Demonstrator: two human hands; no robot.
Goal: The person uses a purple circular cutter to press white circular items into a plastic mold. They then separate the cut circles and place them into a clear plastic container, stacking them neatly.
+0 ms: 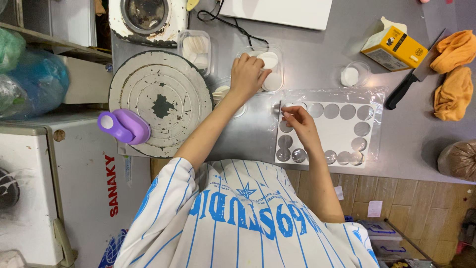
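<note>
My left hand (248,74) reaches forward into a clear plastic tub (275,69) of white round discs (270,60), fingers curled down over a disc. My right hand (297,121) rests on the top left corner of a white sheet (329,130) ringed with round silver stickers (347,111). Its thumb and fingertips are pinched together on one sticker there. The sheet lies on a clear plastic sleeve (377,94) on the grey steel worktop (317,54).
A worn white turntable (161,101) with a purple punch (124,126) stands at the left. Behind it is a second tub of discs (196,49). At the right lie a small clear cup (354,76), a yellow carton (394,48), a black-handled knife (411,82) and orange cloths (453,74).
</note>
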